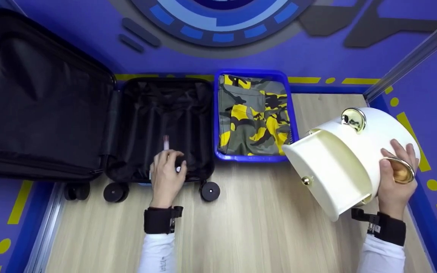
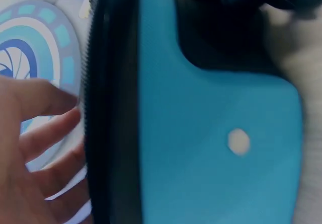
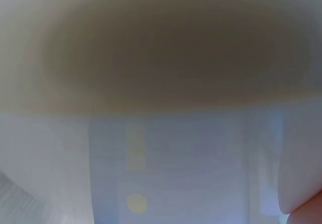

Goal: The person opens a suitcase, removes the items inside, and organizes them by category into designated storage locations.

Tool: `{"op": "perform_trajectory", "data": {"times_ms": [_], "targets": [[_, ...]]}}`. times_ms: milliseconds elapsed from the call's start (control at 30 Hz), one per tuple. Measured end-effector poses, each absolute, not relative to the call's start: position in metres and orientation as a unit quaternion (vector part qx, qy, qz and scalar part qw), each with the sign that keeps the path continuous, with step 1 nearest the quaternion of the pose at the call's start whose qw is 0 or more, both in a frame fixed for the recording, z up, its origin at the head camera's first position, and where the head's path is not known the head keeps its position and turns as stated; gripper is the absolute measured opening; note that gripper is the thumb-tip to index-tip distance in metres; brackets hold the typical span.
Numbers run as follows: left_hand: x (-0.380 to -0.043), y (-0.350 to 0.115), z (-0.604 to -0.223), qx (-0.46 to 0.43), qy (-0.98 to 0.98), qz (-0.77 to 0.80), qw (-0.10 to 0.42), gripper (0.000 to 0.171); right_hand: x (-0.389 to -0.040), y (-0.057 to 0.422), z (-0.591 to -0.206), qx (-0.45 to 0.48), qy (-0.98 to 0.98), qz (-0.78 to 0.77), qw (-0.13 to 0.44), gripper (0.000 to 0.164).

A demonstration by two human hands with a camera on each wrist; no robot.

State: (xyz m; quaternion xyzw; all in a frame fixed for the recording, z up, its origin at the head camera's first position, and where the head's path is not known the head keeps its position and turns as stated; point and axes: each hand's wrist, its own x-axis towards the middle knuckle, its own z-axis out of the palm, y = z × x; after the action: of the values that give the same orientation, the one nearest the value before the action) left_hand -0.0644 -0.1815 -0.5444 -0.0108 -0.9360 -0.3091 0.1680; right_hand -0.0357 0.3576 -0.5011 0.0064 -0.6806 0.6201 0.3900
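Note:
My left hand [image 1: 167, 174] is over the near part of the open black suitcase [image 1: 199, 125], fingers loosely bent. A slim pinkish tube [image 1: 166, 142] lies just beyond its fingertips, and a small dark item with a white spot [image 1: 178, 168] shows beside the thumb. In the left wrist view the fingers [image 2: 55, 168] are spread behind the suitcase rim, with nothing visible between them. My right hand [image 1: 398, 182] grips a white rounded storage box [image 1: 381, 129] by its gold-ringed end, holding it tilted. Its drawer [image 1: 332, 170], with a gold knob, is pulled out and bare inside.
A blue basket [image 1: 254, 158] with folded camouflage cloth [image 1: 254, 113] stands right of the suitcase. The suitcase lid [image 1: 44, 91] leans open at left, and wheels [image 1: 209, 191] jut toward me. Blue patterned walls [image 1: 89, 34] enclose the wooden table [image 1: 249, 227].

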Motion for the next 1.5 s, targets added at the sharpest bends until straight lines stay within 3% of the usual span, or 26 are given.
{"op": "perform_trajectory", "data": {"times_ms": [267,433,833,1100,1333,1500], "targets": [[-0.059,-0.190,-0.542,-0.003,-0.963,-0.267,0.029,0.027,-0.036,0.357,-0.500,0.013,-0.686,0.614,0.391,0.036],[-0.061,-0.192,-0.539,0.002,-0.969,-0.248,0.006,0.018,-0.036,0.357,-0.500,0.017,-0.670,0.633,0.388,0.038],[-0.062,-0.190,-0.538,0.002,-0.967,-0.250,0.048,0.012,-0.034,0.353,-0.495,0.015,-0.671,0.637,0.379,0.038],[-0.068,-0.180,-0.524,0.006,-0.929,-0.343,0.139,0.016,-0.029,0.342,-0.480,0.004,-0.664,0.648,0.372,0.039],[-0.075,-0.153,-0.514,-0.051,-0.862,-0.452,0.222,0.015,-0.029,0.341,-0.479,0.001,-0.645,0.673,0.362,0.041],[-0.081,-0.125,-0.501,-0.108,-0.833,-0.492,0.231,0.016,-0.028,0.340,-0.481,0.005,-0.667,0.645,0.372,0.038]]}}
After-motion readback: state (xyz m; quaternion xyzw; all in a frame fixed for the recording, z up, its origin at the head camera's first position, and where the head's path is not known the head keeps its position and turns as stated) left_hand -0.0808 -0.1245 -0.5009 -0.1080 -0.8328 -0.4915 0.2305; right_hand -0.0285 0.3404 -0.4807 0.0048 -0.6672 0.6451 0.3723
